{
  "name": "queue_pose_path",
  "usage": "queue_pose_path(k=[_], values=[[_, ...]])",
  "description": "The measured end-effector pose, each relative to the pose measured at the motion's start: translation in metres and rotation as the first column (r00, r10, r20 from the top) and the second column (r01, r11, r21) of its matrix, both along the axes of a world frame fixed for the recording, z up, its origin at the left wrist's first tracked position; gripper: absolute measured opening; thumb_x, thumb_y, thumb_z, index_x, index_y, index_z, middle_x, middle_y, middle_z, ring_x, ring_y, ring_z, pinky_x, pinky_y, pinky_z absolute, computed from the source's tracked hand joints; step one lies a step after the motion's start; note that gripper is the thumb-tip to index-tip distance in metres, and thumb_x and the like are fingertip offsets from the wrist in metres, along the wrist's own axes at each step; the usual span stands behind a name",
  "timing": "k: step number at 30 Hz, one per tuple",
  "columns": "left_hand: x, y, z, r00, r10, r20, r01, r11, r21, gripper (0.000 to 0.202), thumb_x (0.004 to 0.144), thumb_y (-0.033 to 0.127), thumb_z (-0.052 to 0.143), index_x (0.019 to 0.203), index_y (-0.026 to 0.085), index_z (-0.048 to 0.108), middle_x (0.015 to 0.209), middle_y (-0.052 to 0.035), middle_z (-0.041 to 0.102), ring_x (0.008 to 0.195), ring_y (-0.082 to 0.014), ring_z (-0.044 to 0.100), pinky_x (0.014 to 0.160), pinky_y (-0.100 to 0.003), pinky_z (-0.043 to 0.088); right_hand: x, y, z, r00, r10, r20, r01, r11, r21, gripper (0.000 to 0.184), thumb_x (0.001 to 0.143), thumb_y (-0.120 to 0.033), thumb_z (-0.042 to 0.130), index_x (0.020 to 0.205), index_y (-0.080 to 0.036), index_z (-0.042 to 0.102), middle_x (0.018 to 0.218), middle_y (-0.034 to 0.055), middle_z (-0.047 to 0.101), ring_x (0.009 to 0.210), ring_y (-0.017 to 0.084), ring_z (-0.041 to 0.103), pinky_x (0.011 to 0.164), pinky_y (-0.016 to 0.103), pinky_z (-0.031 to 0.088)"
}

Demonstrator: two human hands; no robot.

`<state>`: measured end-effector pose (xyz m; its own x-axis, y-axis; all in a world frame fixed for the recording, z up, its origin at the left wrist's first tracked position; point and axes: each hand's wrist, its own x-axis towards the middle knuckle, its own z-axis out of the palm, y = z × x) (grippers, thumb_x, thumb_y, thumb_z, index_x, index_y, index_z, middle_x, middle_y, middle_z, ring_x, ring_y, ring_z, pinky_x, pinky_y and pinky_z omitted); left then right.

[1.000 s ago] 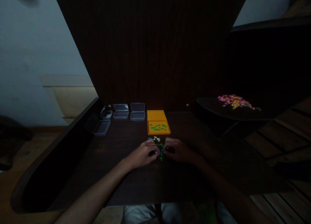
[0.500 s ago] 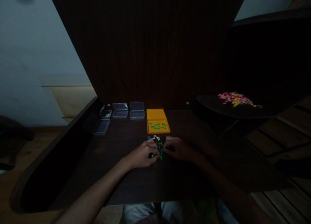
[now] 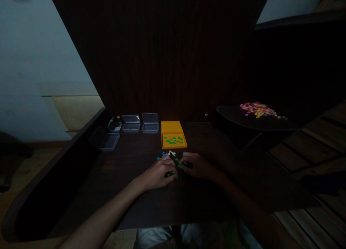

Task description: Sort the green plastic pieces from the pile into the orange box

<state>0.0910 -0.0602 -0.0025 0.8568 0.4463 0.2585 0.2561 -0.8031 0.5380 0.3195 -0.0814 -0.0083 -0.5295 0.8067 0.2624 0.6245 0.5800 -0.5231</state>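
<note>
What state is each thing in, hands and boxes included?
Yellow box, open, green bits inside
Clear boxes, open
Green pieces, between the hands
Pale pieces and blue pieces, loose on the desk
Multicoloured pile, on the shelf
Left hand, curled, grip unclear
Right hand, curled, grip unclear

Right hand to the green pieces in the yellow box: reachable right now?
Probably yes: the yellow box lies open beyond the right hand, its lid folded back, and nothing visible blocks the green pieces inside.

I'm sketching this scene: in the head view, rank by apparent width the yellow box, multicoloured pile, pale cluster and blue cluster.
1. Multicoloured pile
2. Yellow box
3. Pale cluster and blue cluster: too alike to rank
</note>
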Motion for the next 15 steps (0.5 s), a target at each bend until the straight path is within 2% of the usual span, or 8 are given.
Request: queue_pose_path(k=[15], values=[[-0.0018,0.0003,0.0058,0.999,-0.025,0.039,0.027,0.998,-0.057,0.007,0.082,0.014,0.066,0.082,0.019,0.071,0.092,-0.0038,0.066,0.096,-0.0185,0.057,0.092,-0.031,0.043,0.0004,0.0019,-0.0049,1.000,-0.017,0.021,0.017,1.000,-0.010,0.012,0.086,-0.020,0.059,0.090,-0.018,0.070,0.082,0.0034,0.062,0.076,0.015,0.059,0.069,0.026,0.043]])
